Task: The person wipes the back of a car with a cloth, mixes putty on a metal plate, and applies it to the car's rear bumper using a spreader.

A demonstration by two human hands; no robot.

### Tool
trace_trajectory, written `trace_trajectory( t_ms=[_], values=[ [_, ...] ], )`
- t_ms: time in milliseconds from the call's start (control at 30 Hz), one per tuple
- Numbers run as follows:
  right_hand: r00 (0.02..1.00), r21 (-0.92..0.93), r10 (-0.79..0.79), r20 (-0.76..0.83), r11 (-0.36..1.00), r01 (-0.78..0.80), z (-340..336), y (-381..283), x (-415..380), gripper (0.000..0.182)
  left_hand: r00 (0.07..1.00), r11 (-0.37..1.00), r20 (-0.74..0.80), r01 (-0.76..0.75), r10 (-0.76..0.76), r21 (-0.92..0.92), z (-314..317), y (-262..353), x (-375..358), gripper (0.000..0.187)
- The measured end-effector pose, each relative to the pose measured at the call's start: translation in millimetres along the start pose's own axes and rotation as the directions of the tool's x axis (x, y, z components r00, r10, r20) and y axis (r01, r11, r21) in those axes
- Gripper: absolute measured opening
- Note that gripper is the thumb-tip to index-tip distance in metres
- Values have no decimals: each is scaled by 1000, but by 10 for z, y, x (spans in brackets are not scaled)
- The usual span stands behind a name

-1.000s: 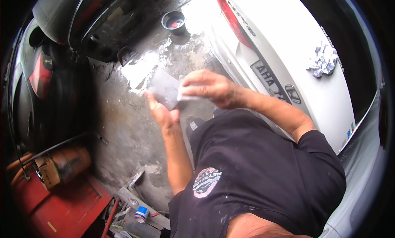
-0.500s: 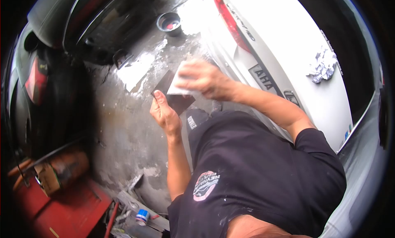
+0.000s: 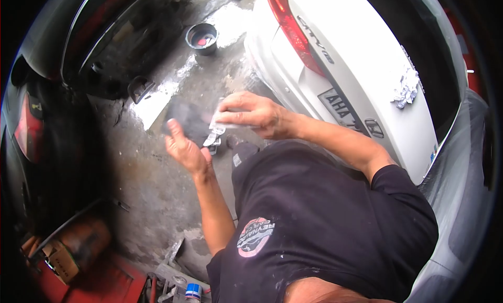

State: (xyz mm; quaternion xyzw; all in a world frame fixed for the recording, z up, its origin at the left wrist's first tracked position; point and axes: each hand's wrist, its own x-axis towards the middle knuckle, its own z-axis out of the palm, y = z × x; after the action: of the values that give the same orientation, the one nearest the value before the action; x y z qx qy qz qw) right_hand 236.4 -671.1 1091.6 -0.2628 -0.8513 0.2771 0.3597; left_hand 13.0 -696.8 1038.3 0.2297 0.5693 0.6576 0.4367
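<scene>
Dark sheet (image 3: 189,116), blurred, at ten o'clock from centre: the left hand (image 3: 187,152) holds it narrowly at its eight o'clock edge. It looks light, thin and bendable, so an edge hold with fingers spread beneath should support it best. Near twelve o'clock, the right hand (image 3: 262,116) narrowly pinches a white piece (image 3: 215,119), probably soft; its material is unclear.

Car repair workshop, white sedan (image 3: 335,57) parked on stained concrete floor (image 3: 152,177), black bucket (image 3: 202,39) nearby, red metal equipment (image 3: 105,284) in corner
</scene>
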Motion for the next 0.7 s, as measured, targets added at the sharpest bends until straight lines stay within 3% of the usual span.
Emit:
trace_trajectory(
  t_ms=[33,100,133,333,400,433,467,533,567,667,700],
  values=[
    [997,28,-69,23,997,68,46,-59,106,58,979,959,106,195,-176,-207,0,-70,47,37],
    [991,-79,-127,37,988,129,240,-92,156,56,808,644,410,586,-422,-492,-88,-313,150,38],
    [982,-189,-181,54,964,188,335,-76,153,54,848,677,373,527,-377,-513,-26,-206,59,37],
    [988,-216,5,154,976,29,398,297,134,57,901,815,151,433,-407,-384,-340,-226,223,36],
    [924,-349,163,347,936,-34,354,437,111,60,936,796,230,349,-268,-494,-472,-74,307,36],
    [953,-298,173,248,950,-95,401,490,75,61,962,855,186,266,-202,-445,-422,124,296,39],
    [951,-301,169,258,950,-87,396,417,231,61,963,851,180,262,-201,-455,-408,167,331,39],
    [996,-352,61,65,935,-35,484,233,593,60,977,964,195,128,-83,-233,-439,195,381,45],
    [995,-340,-55,88,937,81,529,196,737,56,981,985,151,136,-119,-108,-456,125,384,50],
    [979,-298,-133,156,938,175,912,137,731,51,999,999,44,20,-19,-36,-419,126,364,50],
    [974,-281,-129,184,943,178,952,139,692,50,1000,994,-22,14,-16,-110,-398,184,383,49]
  ],
)
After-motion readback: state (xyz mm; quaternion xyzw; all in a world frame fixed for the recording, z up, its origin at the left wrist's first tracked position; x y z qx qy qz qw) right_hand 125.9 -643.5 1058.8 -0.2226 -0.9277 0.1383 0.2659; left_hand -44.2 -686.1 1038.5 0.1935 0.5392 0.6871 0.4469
